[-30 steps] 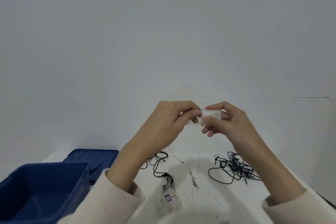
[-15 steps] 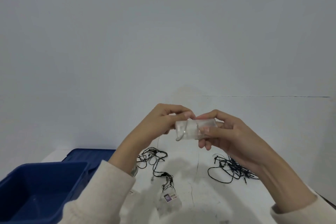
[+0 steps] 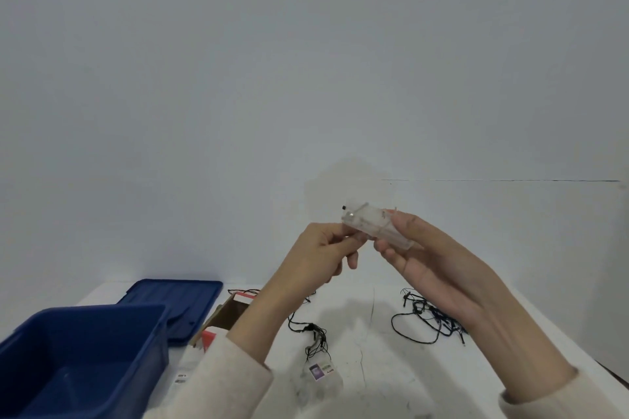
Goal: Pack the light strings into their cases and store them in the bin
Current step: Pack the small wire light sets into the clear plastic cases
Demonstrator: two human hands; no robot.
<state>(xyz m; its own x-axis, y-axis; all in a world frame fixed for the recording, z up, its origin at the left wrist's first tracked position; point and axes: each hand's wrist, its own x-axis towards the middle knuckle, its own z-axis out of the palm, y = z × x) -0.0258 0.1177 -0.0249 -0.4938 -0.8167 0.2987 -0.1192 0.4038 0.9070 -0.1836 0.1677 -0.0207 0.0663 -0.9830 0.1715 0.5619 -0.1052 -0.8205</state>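
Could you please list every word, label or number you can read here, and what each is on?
No text is legible.
On the clear packet, the label with a purple square: too small to read.
Beside the blue bin, a white strip: dark marks, blurred.
On the red and white cardboard box: no legible print.
On the clear case: no print visible.

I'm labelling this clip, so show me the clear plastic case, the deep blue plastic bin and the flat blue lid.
Clear plastic case [image 3: 374, 223], head view, on its transparent middle.
Deep blue plastic bin [image 3: 102, 310], head view, on its far rim.
Flat blue lid [image 3: 177, 299], head view, on its top face.
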